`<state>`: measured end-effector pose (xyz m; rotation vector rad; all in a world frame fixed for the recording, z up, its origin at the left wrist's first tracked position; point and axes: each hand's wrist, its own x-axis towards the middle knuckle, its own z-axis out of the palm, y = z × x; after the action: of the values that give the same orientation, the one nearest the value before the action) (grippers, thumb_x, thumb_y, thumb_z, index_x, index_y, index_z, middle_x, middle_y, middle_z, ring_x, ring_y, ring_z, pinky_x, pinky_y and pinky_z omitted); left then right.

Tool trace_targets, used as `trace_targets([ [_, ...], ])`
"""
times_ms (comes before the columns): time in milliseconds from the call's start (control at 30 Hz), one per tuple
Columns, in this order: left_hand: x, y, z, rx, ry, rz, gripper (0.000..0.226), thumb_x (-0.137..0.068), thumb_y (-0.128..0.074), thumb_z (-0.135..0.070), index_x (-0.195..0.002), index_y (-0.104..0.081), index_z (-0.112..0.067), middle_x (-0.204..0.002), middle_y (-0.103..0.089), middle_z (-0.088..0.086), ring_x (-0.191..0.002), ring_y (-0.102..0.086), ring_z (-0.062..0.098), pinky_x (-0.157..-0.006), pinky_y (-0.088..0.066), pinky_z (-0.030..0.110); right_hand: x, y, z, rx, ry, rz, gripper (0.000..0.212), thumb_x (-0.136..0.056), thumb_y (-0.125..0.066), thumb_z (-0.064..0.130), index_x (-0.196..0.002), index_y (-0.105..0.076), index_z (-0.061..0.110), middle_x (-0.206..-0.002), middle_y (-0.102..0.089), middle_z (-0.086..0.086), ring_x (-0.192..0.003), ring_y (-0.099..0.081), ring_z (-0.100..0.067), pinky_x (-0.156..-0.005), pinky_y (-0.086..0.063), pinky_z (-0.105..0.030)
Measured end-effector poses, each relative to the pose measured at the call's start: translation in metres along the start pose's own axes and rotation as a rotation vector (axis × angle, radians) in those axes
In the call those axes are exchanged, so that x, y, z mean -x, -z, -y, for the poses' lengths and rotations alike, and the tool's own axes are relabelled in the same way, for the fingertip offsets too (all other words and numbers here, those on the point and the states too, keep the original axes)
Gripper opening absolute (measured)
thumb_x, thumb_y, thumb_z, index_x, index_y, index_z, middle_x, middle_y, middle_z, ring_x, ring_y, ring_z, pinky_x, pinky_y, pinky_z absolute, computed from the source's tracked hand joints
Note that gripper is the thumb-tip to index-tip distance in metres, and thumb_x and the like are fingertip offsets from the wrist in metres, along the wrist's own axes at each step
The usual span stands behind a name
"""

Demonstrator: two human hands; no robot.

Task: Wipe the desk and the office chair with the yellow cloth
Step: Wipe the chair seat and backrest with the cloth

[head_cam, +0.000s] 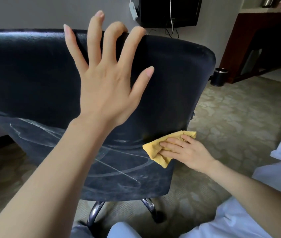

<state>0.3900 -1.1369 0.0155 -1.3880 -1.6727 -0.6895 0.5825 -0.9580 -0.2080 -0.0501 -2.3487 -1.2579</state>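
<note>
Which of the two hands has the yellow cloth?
The right hand: it presses the folded yellow cloth against the dark blue office chair. The left hand is bare, fingers spread near the chair's top edge.

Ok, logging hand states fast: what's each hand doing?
Left hand: open, fingers spread against the chair.
Right hand: open, flat fingers pressing the yellow cloth.
</note>
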Motion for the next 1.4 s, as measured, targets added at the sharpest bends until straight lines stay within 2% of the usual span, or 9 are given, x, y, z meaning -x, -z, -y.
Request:
trace_targets([
  [200, 0.001, 0.003, -0.001, 0.015, 0.011, 0.003, 0.050, -0.099, -0.030, -0.046, -0.140, -0.040, -0.020, -0.135, -0.043, 0.011, -0.138, -0.026, 0.033, -0.110, 0.002, 0.062, -0.015, 0.019, -0.050, 0.019, -0.156, -0.139, 0.047, -0.085, -0.058, 0.015, -0.127, -0.046, 0.030, -0.143, -0.042, 0.007, -0.127, -0.039, -0.020, -0.109, -0.023, -0.042],
  [300, 0.002, 0.006, -0.002, 0.031, 0.021, 0.023, 0.050, -0.099, -0.028, -0.046, -0.140, -0.039, -0.021, -0.136, -0.041, 0.009, -0.136, -0.028, 0.031, -0.111, 0.004, 0.059, -0.035, 0.039, -0.080, 0.058, -0.257, -0.183, 0.037, -0.097, -0.046, 0.026, -0.134, -0.040, 0.029, -0.159, -0.005, 0.004, -0.146, -0.006, -0.018, -0.116, -0.007, -0.044],
  [367, 0.002, 0.008, -0.003, 0.028, 0.028, 0.042, 0.051, -0.098, -0.026, -0.048, -0.140, -0.038, -0.021, -0.136, -0.041, 0.008, -0.136, -0.028, 0.030, -0.111, 0.004, 0.059, -0.049, 0.053, -0.092, 0.066, -0.309, -0.193, 0.041, -0.099, -0.042, 0.031, -0.139, -0.034, 0.030, -0.159, 0.004, 0.005, -0.146, 0.004, -0.017, -0.117, -0.003, -0.045],
  [500, 0.001, 0.012, -0.004, 0.047, 0.031, 0.064, 0.050, -0.099, -0.025, -0.046, -0.140, -0.039, -0.021, -0.135, -0.041, 0.007, -0.135, -0.029, 0.030, -0.112, 0.005, 0.059, -0.066, 0.078, -0.101, 0.082, -0.288, -0.171, 0.049, -0.098, -0.046, 0.032, -0.144, -0.029, 0.031, -0.155, -0.017, 0.002, -0.146, 0.002, -0.016, -0.117, 0.000, -0.043],
  [633, 0.000, 0.015, -0.003, 0.047, 0.033, 0.084, 0.049, -0.100, -0.020, -0.045, -0.142, -0.037, -0.026, -0.136, -0.041, 0.005, -0.135, -0.028, 0.029, -0.112, 0.006, 0.056, -0.084, 0.095, -0.092, 0.030, -0.299, -0.174, 0.045, -0.098, -0.045, 0.029, -0.142, -0.036, 0.028, -0.148, -0.028, -0.002, -0.141, -0.019, -0.021, -0.116, -0.005, -0.044],
  [833, 0.000, 0.024, 0.003, 0.022, -0.024, 0.140, 0.054, -0.098, -0.023, -0.046, -0.149, -0.027, -0.026, -0.145, -0.036, 0.003, -0.138, -0.025, 0.027, -0.114, 0.001, 0.053, -0.149, 0.101, -0.057, -0.119, -0.257, -0.259, 0.038, -0.094, -0.045, 0.022, -0.132, -0.043, 0.020, -0.137, -0.053, -0.005, -0.134, -0.030, -0.025, -0.113, -0.011, -0.043],
  [967, 0.003, 0.030, 0.024, 0.039, -0.084, 0.131, 0.057, -0.097, -0.034, -0.041, -0.151, -0.023, -0.025, -0.156, -0.023, 0.004, -0.145, -0.016, 0.028, -0.117, -0.002, 0.047, -0.184, 0.087, -0.003, -0.203, -0.198, -0.221, 0.043, -0.087, -0.049, 0.021, -0.129, -0.053, 0.026, -0.137, -0.051, 0.003, -0.130, -0.036, -0.019, -0.113, -0.017, -0.035],
  [1133, 0.023, 0.038, 0.063, -0.087, 0.167, 0.101, 0.062, -0.094, -0.044, -0.041, -0.150, -0.024, -0.024, -0.157, -0.021, 0.008, -0.146, -0.010, 0.036, -0.113, -0.002, 0.059, -0.179, 0.057, 0.056, -0.247, -0.089, -0.052, 0.047, -0.088, -0.056, 0.015, -0.133, -0.053, 0.031, -0.145, -0.043, 0.008, -0.135, -0.038, -0.011, -0.113, -0.025, -0.032],
  [1400, 0.029, 0.043, 0.074, -0.092, 0.203, 0.143, 0.064, -0.092, -0.043, -0.043, -0.151, -0.021, -0.029, -0.154, -0.025, 0.007, -0.145, -0.010, 0.037, -0.112, -0.005, 0.060, -0.107, 0.029, 0.051, -0.321, 0.103, 0.128, 0.046, -0.078, -0.058, -0.001, -0.114, -0.065, 0.025, -0.137, -0.052, 0.012, -0.129, -0.046, -0.006, -0.094, -0.048, -0.027],
])
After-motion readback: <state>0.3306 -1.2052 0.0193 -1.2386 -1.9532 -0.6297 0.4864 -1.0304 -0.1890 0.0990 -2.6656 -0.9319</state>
